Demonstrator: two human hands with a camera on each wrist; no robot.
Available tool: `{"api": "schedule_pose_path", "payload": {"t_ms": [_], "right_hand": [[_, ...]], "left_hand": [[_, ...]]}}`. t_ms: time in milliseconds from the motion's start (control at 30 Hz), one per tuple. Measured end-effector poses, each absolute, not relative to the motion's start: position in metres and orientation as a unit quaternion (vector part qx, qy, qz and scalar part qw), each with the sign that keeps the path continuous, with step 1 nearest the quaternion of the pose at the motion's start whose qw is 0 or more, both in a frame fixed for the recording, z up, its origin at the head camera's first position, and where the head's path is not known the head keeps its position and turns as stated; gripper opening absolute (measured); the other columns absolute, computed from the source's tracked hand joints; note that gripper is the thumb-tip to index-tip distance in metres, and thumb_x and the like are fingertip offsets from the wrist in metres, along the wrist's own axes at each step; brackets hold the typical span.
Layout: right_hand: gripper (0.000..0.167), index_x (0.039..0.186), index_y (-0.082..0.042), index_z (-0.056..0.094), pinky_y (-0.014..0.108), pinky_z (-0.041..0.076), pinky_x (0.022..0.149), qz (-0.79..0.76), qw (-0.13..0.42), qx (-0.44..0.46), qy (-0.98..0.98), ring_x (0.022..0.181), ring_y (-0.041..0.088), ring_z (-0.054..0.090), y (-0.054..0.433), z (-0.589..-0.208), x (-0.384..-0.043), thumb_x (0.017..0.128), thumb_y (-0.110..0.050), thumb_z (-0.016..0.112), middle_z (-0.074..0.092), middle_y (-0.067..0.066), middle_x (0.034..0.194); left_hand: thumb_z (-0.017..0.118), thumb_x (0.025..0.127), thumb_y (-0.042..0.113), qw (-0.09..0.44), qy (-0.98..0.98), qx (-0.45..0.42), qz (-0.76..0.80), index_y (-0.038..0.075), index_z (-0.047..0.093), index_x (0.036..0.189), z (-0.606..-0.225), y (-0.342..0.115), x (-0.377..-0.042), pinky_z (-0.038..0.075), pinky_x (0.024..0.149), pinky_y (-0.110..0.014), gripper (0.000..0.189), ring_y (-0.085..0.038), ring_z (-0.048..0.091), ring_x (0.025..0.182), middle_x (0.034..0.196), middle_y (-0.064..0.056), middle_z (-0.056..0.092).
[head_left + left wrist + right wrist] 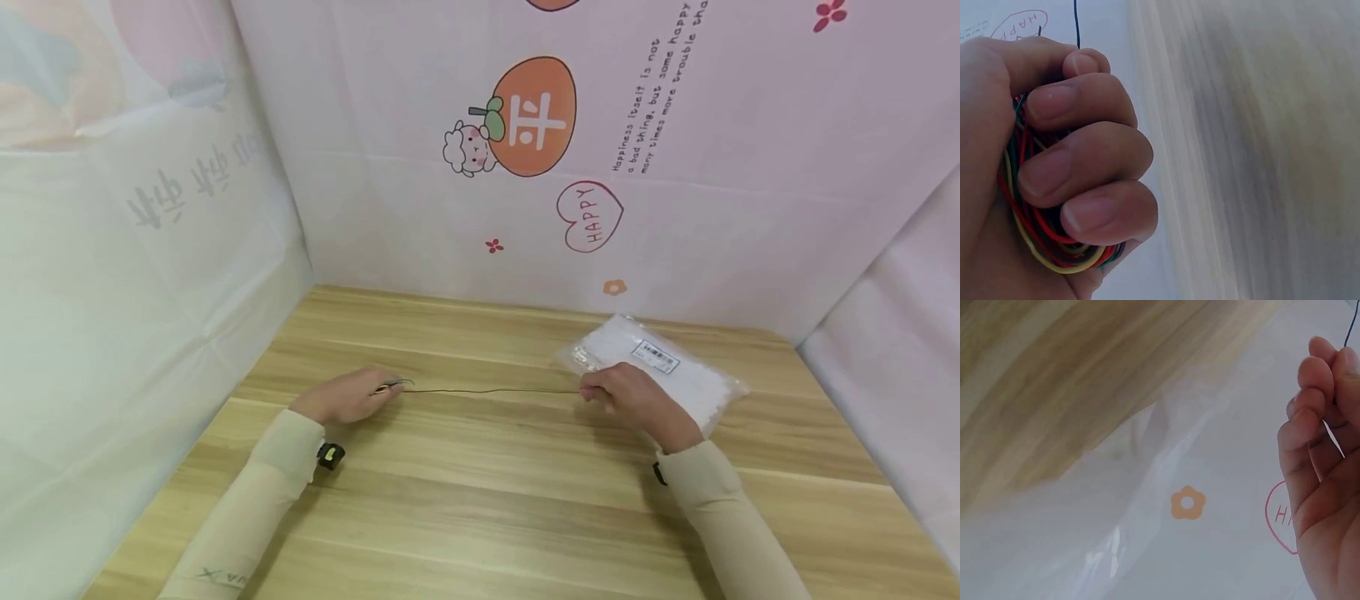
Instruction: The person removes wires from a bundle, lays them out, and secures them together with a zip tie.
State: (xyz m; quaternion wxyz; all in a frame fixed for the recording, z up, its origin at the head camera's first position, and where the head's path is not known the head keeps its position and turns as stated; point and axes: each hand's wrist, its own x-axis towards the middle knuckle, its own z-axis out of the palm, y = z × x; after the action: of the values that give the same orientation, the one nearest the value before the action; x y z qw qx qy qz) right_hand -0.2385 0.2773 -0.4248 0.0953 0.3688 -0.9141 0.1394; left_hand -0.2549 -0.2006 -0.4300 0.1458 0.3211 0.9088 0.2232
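Observation:
My left hand (354, 395) curls its fingers round a bundle of thin coloured wires (1054, 250), with red, yellow, green and dark strands looped in the palm. From that hand one dark wire (487, 392) runs almost straight across to my right hand (626, 398). The right thumb and fingertips pinch the far end of this wire, and in the right wrist view the dark strand (1352, 325) rises from the pinch. Both hands are above the wooden table, spread well apart. Most of the bundle is hidden behind the left fingers.
A clear plastic bag (693, 387) with white contents and a barcode label (656, 356) lies under and behind the right hand. Printed white cloth (420, 225) hangs along the back and sides of the wooden table (480, 500).

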Motion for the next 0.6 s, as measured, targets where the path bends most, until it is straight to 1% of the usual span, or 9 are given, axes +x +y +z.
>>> {"api": "schedule_pose_path", "payload": {"t_ms": [67, 100, 167, 267, 300, 333, 433, 500, 600], "right_hand": [[0.027, 0.076, -0.013, 0.061, 0.021, 0.04, 0.061, 0.129, 0.096, 0.372, -0.914, 0.064, 0.0, 0.04, 0.277, -0.426, -0.238, 0.093, 0.005, 0.072, 0.049, -0.011, 0.068], [0.03, 0.075, -0.013, 0.059, 0.02, 0.038, 0.06, 0.122, 0.099, 0.371, -0.915, 0.063, 0.0, 0.039, 0.277, -0.427, -0.238, 0.092, 0.008, 0.071, 0.046, -0.012, 0.067], [0.033, 0.073, -0.014, 0.058, 0.021, 0.037, 0.06, 0.107, 0.102, 0.367, -0.918, 0.063, 0.001, 0.038, 0.279, -0.427, -0.238, 0.087, 0.013, 0.069, 0.044, -0.013, 0.067], [0.035, 0.071, -0.015, 0.056, 0.022, 0.034, 0.06, 0.097, 0.098, 0.366, -0.92, 0.062, 0.003, 0.035, 0.282, -0.428, -0.238, 0.083, 0.017, 0.067, 0.04, -0.013, 0.066], [0.035, 0.071, -0.014, 0.055, 0.021, 0.034, 0.06, 0.096, 0.096, 0.365, -0.921, 0.062, 0.003, 0.035, 0.283, -0.428, -0.238, 0.085, 0.015, 0.069, 0.039, -0.014, 0.066], [0.035, 0.07, -0.014, 0.055, 0.021, 0.034, 0.06, 0.099, 0.091, 0.364, -0.922, 0.062, 0.003, 0.035, 0.283, -0.428, -0.238, 0.087, 0.013, 0.071, 0.039, -0.014, 0.065], [0.036, 0.069, -0.015, 0.054, 0.021, 0.036, 0.059, 0.109, 0.081, 0.359, -0.924, 0.06, 0.002, 0.034, 0.28, -0.429, -0.236, 0.092, 0.003, 0.075, 0.037, -0.014, 0.064], [0.037, 0.068, -0.016, 0.053, 0.021, 0.036, 0.058, 0.116, 0.076, 0.354, -0.925, 0.059, 0.001, 0.033, 0.278, -0.431, -0.236, 0.094, 0.0, 0.074, 0.036, -0.014, 0.063], [0.04, 0.067, -0.018, 0.049, 0.02, 0.033, 0.057, 0.123, 0.067, 0.343, -0.929, 0.057, 0.0, 0.03, 0.273, -0.433, -0.235, 0.096, 0.002, 0.069, 0.031, -0.014, 0.062]], "left_hand": [[0.038, 0.116, 0.03, 0.15, 0.914, 0.305, 0.219, 0.013, 0.062, 0.098, -0.431, -0.205, -0.254, 0.05, 0.09, -0.044, 0.034, -0.016, 0.058, 0.091, 0.092, 0.0, 0.058], [0.039, 0.116, 0.03, 0.15, 0.918, 0.3, 0.213, 0.012, 0.065, 0.104, -0.432, -0.207, -0.254, 0.051, 0.094, -0.046, 0.034, -0.018, 0.061, 0.097, 0.099, -0.002, 0.063], [0.041, 0.115, 0.026, 0.143, 0.922, 0.299, 0.201, 0.011, 0.066, 0.109, -0.432, -0.212, -0.254, 0.051, 0.094, -0.046, 0.03, -0.019, 0.061, 0.101, 0.103, -0.003, 0.065], [0.045, 0.113, 0.021, 0.131, 0.924, 0.308, 0.185, 0.011, 0.066, 0.107, -0.434, -0.217, -0.253, 0.05, 0.088, -0.042, 0.025, -0.016, 0.059, 0.094, 0.093, 0.0, 0.061], [0.046, 0.113, 0.019, 0.125, 0.923, 0.315, 0.181, 0.01, 0.067, 0.106, -0.434, -0.217, -0.253, 0.05, 0.086, -0.041, 0.024, -0.015, 0.059, 0.091, 0.09, 0.001, 0.06], [0.046, 0.112, 0.018, 0.124, 0.922, 0.319, 0.182, 0.011, 0.065, 0.1, -0.434, -0.217, -0.253, 0.049, 0.083, -0.04, 0.023, -0.014, 0.055, 0.086, 0.084, 0.001, 0.056], [0.047, 0.112, 0.019, 0.117, 0.923, 0.321, 0.178, 0.013, 0.064, 0.095, -0.436, -0.214, -0.254, 0.05, 0.082, -0.039, 0.025, -0.013, 0.055, 0.084, 0.084, 0.002, 0.056], [0.047, 0.112, 0.02, 0.113, 0.922, 0.326, 0.177, 0.014, 0.061, 0.092, -0.436, -0.211, -0.254, 0.048, 0.079, -0.037, 0.026, -0.011, 0.053, 0.08, 0.08, 0.003, 0.052], [0.048, 0.112, 0.021, 0.112, 0.922, 0.325, 0.176, 0.016, 0.054, 0.083, -0.436, -0.207, -0.256, 0.043, 0.073, -0.032, 0.03, -0.009, 0.045, 0.071, 0.073, 0.006, 0.041]]}}
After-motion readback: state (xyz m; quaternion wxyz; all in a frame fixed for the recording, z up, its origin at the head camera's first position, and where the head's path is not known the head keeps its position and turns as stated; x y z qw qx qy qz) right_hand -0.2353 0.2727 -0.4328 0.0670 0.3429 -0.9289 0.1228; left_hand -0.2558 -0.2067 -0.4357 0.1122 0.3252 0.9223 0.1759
